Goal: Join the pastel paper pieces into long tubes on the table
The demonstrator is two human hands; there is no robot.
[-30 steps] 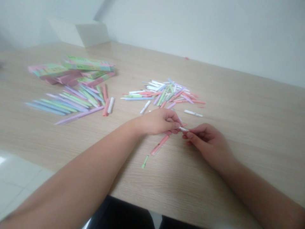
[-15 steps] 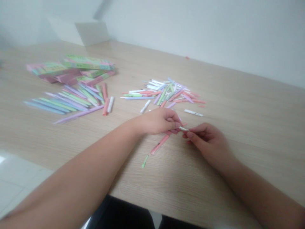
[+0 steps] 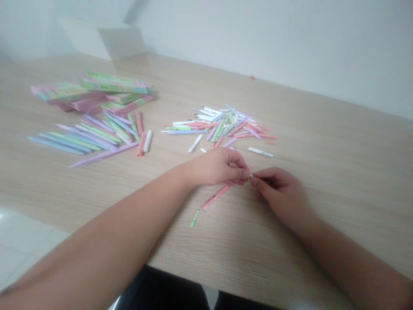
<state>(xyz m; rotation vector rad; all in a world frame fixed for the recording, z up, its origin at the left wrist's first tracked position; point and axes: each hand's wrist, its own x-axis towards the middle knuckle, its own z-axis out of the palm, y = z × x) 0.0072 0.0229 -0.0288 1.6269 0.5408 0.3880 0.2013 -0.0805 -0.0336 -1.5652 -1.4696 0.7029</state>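
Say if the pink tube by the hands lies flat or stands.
Flat: the pink tube rests along the wooden table, just under the left hand.

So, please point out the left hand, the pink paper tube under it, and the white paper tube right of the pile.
left hand (image 3: 217,167), head view, its back
pink paper tube (image 3: 215,197), head view, its middle
white paper tube (image 3: 260,151), head view, its middle
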